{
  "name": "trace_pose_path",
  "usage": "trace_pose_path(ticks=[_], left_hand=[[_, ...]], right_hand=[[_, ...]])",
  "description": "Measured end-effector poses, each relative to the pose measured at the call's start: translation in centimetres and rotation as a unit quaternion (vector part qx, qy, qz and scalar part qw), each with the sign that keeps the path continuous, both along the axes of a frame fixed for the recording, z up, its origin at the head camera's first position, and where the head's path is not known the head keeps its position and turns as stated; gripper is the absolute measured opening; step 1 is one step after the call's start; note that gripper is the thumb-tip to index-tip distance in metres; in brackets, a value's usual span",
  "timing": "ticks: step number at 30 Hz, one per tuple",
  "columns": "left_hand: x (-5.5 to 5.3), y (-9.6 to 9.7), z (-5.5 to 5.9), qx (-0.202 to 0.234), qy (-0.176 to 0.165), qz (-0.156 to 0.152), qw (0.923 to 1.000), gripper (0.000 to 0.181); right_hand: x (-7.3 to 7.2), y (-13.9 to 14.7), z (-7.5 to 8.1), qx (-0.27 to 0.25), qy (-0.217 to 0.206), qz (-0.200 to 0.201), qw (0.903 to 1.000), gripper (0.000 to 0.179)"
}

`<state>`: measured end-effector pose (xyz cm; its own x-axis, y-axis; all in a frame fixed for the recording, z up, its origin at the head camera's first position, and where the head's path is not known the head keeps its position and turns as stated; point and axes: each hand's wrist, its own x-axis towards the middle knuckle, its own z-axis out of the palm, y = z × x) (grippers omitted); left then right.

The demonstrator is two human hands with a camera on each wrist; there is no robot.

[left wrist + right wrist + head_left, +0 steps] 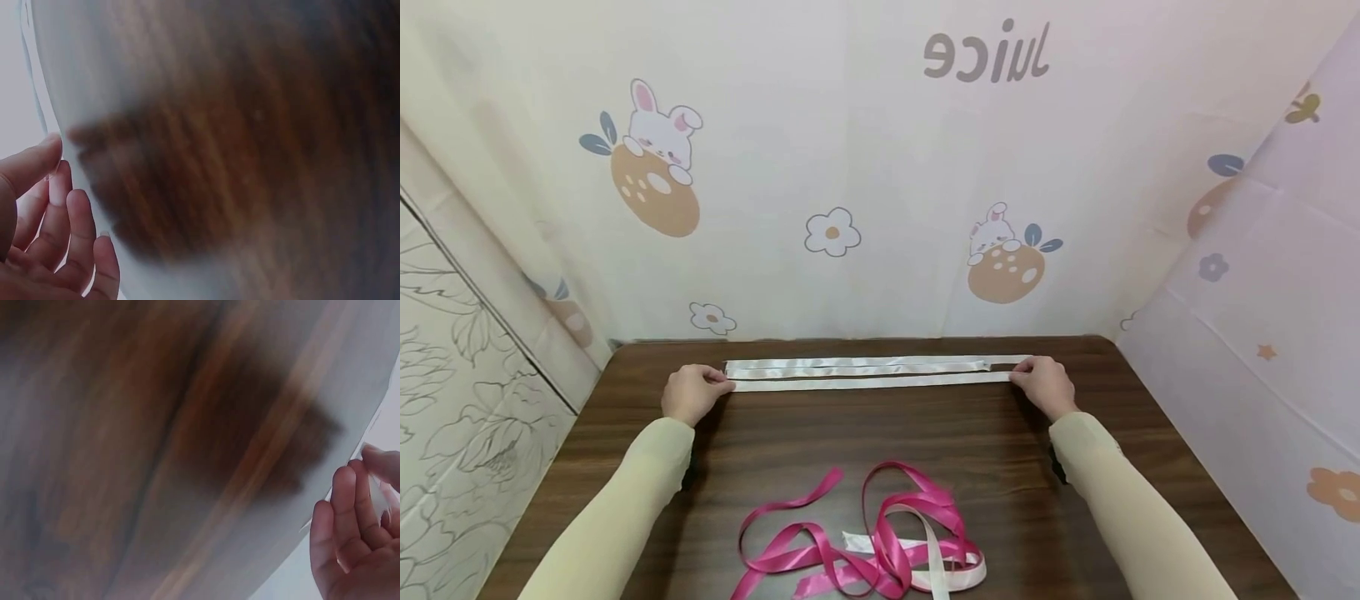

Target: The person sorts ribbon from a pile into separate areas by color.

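The left hand (689, 395) and right hand (1048, 387) pinched opposite ends of a white ribbon (872, 383) between their fingers (719, 387) — tangled pink ribbon (938, 497) lay nearer on the tabletop (842, 433).

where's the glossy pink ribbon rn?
Head view, bottom centre: the glossy pink ribbon lies loosely looped on the dark brown wood-grain table, tangled with white ribbon, between the cream sleeves.

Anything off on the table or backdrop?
Yes: pink ribbon lies jumbled with white ribbon on the near side, unlike the straight white strips near the far edge. The middle strip ends short of the others at right. "Juice" on the backdrop reads mirrored.
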<state>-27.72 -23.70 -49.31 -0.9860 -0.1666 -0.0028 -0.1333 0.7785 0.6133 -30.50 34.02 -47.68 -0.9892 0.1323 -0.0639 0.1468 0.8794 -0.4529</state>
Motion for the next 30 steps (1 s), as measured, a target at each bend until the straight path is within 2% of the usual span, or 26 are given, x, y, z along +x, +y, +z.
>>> trace_pose_path(ticks=[9, 17, 30], left_hand=[[-0.35, 0.24, -0.56, -0.003, -0.003, 0.024, 0.9997, 0.028], [-0.7, -0.05, -0.6, -0.007, -0.005, 0.026, 0.9996, 0.031], [-0.66, -0.44, -0.62, 0.004, 0.004, 0.038, 0.9992, 0.031]], right_hand=[[-0.46, -0.76, -0.67, 0.012, 0.002, -0.038, 0.9992, 0.022], [-0.77, -1.01, -0.92, 0.015, 0.002, -0.048, 0.9987, 0.024], [-0.67, -0.65, -0.5, 0.02, -0.03, -0.056, 0.9978, 0.033]])
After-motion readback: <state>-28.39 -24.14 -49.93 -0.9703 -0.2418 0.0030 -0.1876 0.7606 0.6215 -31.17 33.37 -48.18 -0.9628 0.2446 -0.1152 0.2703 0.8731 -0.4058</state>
